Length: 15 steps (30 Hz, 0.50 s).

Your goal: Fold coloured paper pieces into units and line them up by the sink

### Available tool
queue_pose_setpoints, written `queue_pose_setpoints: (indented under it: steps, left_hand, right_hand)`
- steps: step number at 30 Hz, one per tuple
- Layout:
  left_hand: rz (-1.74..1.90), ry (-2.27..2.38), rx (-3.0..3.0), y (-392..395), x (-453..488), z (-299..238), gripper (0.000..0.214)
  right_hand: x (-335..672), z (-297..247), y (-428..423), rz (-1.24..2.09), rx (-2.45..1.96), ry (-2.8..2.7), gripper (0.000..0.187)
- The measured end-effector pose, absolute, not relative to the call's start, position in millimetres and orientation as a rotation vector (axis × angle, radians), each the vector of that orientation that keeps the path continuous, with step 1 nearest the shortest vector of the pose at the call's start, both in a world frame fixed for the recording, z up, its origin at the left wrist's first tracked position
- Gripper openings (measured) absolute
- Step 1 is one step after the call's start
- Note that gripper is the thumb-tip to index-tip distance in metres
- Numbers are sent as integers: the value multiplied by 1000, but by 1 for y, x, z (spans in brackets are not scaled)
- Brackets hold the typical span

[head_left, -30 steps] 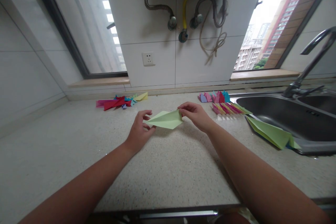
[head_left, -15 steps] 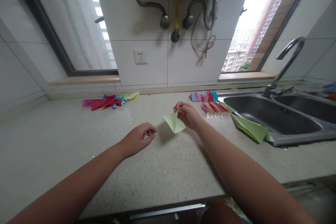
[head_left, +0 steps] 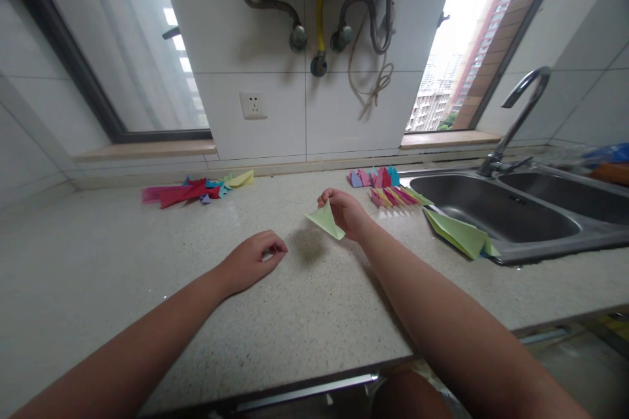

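Observation:
My right hand (head_left: pixel 343 213) pinches a pale green folded paper (head_left: pixel 326 221) by its upper end, a little above the countertop. The paper is tilted, with its wide flaps hanging toward me and a shadow below it. My left hand (head_left: pixel 258 258) rests on the speckled countertop (head_left: pixel 275 334) to the left of the paper. Its fingers are curled loosely against the thumb, and nothing shows between them. Beyond my right hand stand rows of small folded papers (head_left: pixel 376 177) in pink, purple, red and blue, with yellow and magenta ones (head_left: pixel 396 197) in front.
A pile of coloured folded papers (head_left: pixel 184 192) lies at the back left. A larger green folded paper (head_left: pixel 459 234) sits against the rim of the steel sink (head_left: pixel 545 245), which has a curved tap (head_left: pixel 528 91). Hoses and a socket (head_left: pixel 253 105) are on the tiled wall.
The paper in my right hand has turned, its near corner swinging to the right and up. My left hand stays on the counter, its thumb closer to the fingers. The view has shifted slightly.

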<state>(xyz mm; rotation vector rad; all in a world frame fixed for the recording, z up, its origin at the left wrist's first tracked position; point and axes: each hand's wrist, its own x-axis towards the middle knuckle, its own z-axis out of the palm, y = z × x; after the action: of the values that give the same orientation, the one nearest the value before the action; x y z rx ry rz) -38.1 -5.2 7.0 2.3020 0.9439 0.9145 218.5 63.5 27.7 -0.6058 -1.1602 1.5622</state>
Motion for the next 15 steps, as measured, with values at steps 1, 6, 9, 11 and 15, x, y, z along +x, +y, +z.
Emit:
queue_pose_setpoints:
  steps: [1, 6, 9, 11, 15]
  left_hand:
    - [909, 940, 2311, -5, -38, 7, 10]
    - [816, 982, 2398, -6, -39, 9, 12]
    - [759, 1004, 2431, -6, -39, 9, 12]
    - [751, 1011, 2441, -6, -39, 9, 12]
    - [748, 1029, 2436, -6, -40, 9, 12]
  right_hand:
    - [219, 27, 64, 1570, -602, -1153, 12]
    - [220, 24, 66, 1619, -548, -1116, 12]
    - [220, 23, 68, 1633, -537, -1095, 13]
    - [220, 23, 69, 1631, -548, -1084, 14]
    - [220, 24, 69, 1630, -568, -1065, 12]
